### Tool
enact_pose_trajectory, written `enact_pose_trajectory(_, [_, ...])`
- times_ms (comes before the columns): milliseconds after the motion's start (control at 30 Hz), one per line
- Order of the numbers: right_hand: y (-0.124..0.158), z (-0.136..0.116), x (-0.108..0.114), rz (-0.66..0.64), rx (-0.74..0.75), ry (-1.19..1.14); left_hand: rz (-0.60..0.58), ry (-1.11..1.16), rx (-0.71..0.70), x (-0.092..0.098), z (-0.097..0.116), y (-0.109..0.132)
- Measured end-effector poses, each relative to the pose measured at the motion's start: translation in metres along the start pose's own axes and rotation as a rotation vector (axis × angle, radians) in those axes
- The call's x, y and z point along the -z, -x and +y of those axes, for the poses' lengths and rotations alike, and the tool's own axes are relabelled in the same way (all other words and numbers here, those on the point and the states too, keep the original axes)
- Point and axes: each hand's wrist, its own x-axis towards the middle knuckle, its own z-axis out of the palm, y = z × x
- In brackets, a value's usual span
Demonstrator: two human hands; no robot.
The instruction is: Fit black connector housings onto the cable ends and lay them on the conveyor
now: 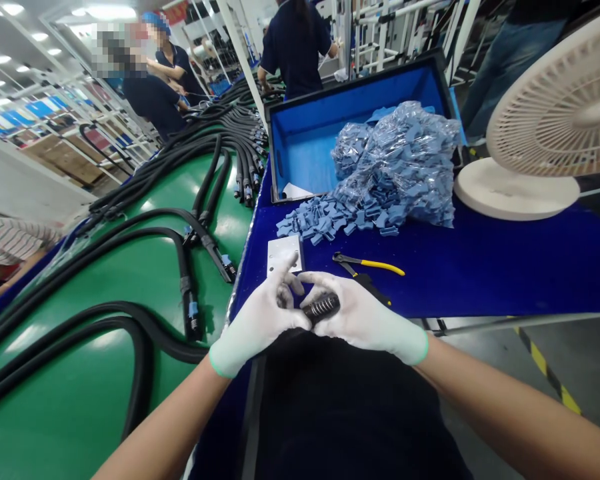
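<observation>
Both my hands wear white gloves with green cuffs and meet above the table's front edge. My right hand [357,310] wraps round a black hose end [324,307] with a ribbed, coil-like tip pointing right. My left hand [263,310] closes on the same piece from the left, thumb along it, index finger stretched forward; its palm side is hidden. Just beyond my fingers lies a white block [284,253] with holes. Yellow-handled end-cutting pliers [370,264] rest to the right of it. Behind is a pile of small blue plastic clips [330,217].
A blue bin [300,150] stands at the back, with a clear bag of blue clips [410,153] leaning out. A white fan [520,190] is at right. Black hoses [170,220] cover the green table [70,400] at left. Several people work in the background.
</observation>
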Motion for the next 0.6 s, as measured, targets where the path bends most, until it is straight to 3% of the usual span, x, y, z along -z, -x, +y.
enact_pose_trajectory(100, [0.000, 0.002, 0.002, 0.048, 0.027, 0.019, 0.054, 0.038, 0.115, -0.005, -0.002, -0.008])
enact_pose_trajectory(233, [-0.001, 0.012, -0.002, 0.203, 0.023, -0.108, 0.334, -0.275, -0.059, -0.020, 0.005, 0.011])
enact_pose_trajectory(300, [0.004, 0.016, -0.011, 0.334, 0.025, -0.193, 0.353, -0.247, -0.063, -0.026, 0.006, 0.027])
enact_pose_trajectory(367, [0.010, 0.015, -0.021, 0.377, 0.072, -0.169, 0.313, 0.002, 0.012, -0.027, 0.003, 0.038])
enact_pose_trajectory(400, [0.011, 0.013, -0.024, 0.289, 0.113, -0.114, 0.340, 0.157, 0.043, -0.025, 0.001, 0.042])
enact_pose_trajectory(467, [0.005, 0.009, -0.019, -0.023, 0.206, 0.041, 0.461, 0.531, 0.033, -0.013, -0.003, 0.043])
enact_pose_trajectory(533, [-0.016, 0.005, 0.001, -0.156, 0.242, 0.313, 0.577, 0.889, -0.010, 0.004, -0.005, 0.040])
enact_pose_trajectory(600, [-0.047, 0.007, 0.029, 0.184, 0.157, 0.760, 0.608, 1.075, -0.031, 0.022, -0.004, 0.033])
